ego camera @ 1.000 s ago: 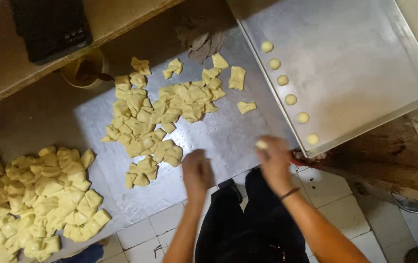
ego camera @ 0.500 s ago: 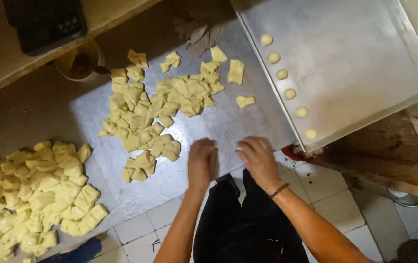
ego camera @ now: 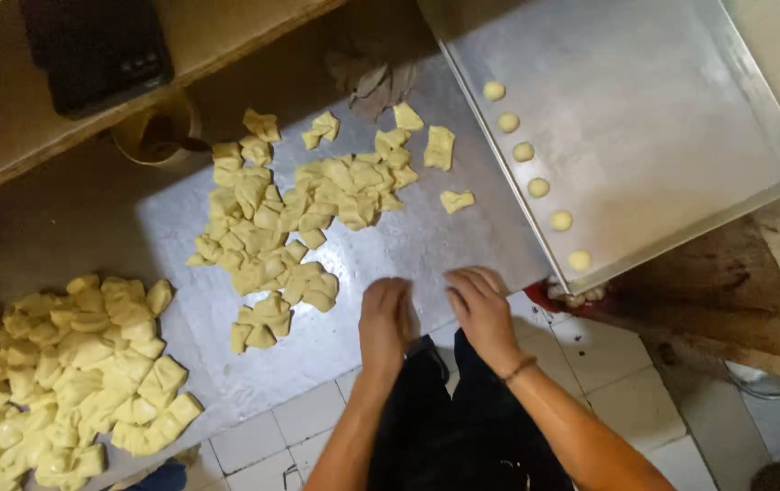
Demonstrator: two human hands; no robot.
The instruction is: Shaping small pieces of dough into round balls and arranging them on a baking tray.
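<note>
left hand [ego camera: 384, 320] and right hand [ego camera: 481, 309] flat, palms down, holding nothing visible | near edge of metal surface [ego camera: 426, 245] | dough pieces [ego camera: 299, 218] heaped beyond, within reach | tray [ego camera: 644, 127] right of surface, row of dough balls [ego camera: 535, 187] along its edge

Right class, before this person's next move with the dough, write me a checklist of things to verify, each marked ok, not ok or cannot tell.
1. Both hands over the metal sheet: ok; left hand and right hand are at its near edge.
2. Dough between the palms: cannot tell, nothing shows.
3. Cut dough pieces within reach: ok, heaped just ahead of the left hand.
4. Room on the baking tray: ok; only one row of dough balls along its left edge.
5. Balls spaced apart: ok, none touch.
</note>
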